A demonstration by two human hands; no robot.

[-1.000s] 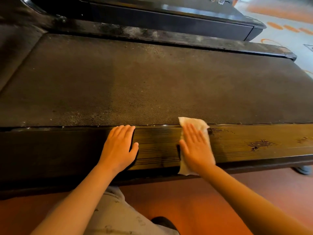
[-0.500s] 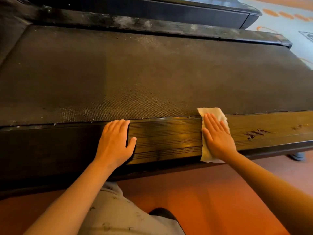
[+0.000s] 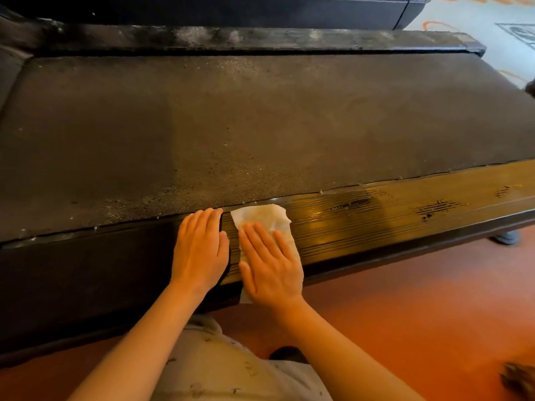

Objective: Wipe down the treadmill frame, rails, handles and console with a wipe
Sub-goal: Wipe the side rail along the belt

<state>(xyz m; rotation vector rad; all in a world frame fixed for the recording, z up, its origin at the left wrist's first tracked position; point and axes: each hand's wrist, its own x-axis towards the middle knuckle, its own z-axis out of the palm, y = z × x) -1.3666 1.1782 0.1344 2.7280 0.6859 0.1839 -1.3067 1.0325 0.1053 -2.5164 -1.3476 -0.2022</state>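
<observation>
The wipe [image 3: 262, 219] is pressed flat to the ribbed side rail [image 3: 376, 215] under the right hand [image 3: 270, 266], fingers straight, while the left hand [image 3: 199, 250], also flat-fingered, is rested alongside, probably for support.

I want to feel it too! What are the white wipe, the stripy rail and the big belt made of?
Wipe: thin, limp paper or cloth, crumpled. Rail: hard, probably plastic or metal, grooved, glossy, with scuffed patches. Belt: likely rubber, matte, finely dimpled, dusty.
</observation>
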